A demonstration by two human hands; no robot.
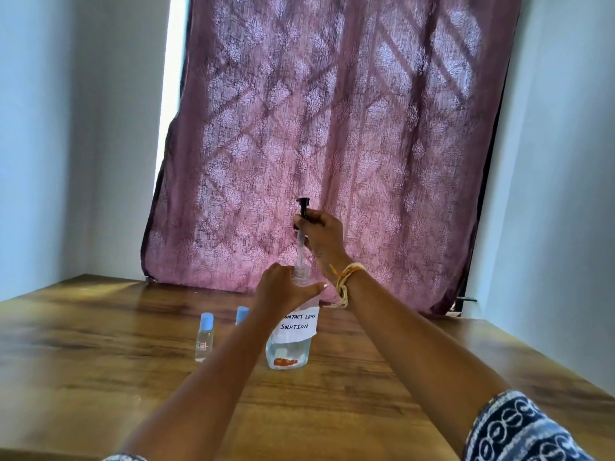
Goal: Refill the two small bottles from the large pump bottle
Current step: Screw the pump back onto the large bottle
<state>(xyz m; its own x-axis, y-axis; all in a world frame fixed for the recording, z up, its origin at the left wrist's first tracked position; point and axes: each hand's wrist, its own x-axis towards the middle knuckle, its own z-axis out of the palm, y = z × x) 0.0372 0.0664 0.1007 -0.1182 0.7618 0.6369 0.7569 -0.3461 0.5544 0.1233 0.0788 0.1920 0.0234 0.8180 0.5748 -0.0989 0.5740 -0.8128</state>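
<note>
Right now my left hand [283, 289] grips the shoulder and neck of the large pump bottle [290, 344], fingers curled round it and thumb stretched across its front; the bottle stands upright on the wooden table [100, 377], near the middle, with a white paper label [298, 322] handwritten "contact lens solution" and a little clear liquid in its lower part; my right hand [321, 232] is raised above it, fingers pinching the black pump head [303, 207], which is lifted clear of the neck; the pale dip tube [301, 251] hangs straight down from the pump head into the open mouth of the bottle; a yellow and orange thread band [344, 282] is tied round my right wrist, and a dark patterned sleeve [525, 427] shows at the lower right; the two small bottles stand upright to the left of the large one, both with light blue caps on; the nearer small bottle [204, 337] is fully in sight and apart from the large bottle; the farther small bottle [242, 315] is half hidden behind my left forearm; behind the table hangs a mauve patterned curtain [332, 128], between pale walls [50, 128].
</note>
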